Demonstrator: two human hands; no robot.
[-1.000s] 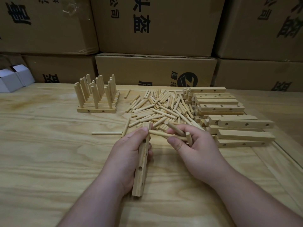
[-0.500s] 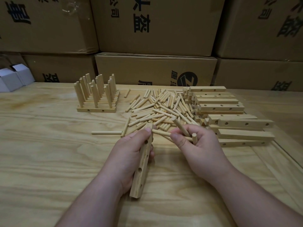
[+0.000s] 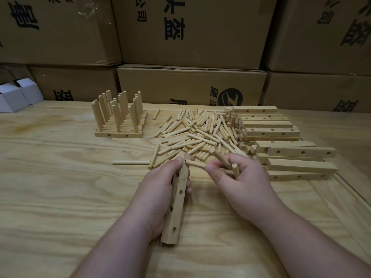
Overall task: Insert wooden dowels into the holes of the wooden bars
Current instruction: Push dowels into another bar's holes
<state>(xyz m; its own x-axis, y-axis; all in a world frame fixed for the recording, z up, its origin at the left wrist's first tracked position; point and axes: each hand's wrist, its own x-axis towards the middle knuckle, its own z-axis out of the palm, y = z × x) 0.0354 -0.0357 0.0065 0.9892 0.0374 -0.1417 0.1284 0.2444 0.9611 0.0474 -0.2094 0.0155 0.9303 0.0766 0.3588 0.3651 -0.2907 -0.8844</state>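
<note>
Large brown cardboard boxes [image 3: 192,31] with black printed characters stand stacked in rows behind the far edge of a pale plywood table [image 3: 60,187]. At the table's far left corner sit two small white boxes [image 3: 14,97], side by side, touching, just in front of the cardboard stack.

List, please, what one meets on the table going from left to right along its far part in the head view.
white boxes → finished bars with upright dowels → single stray dowel → pile of loose dowels → stack of empty drilled bars
</note>
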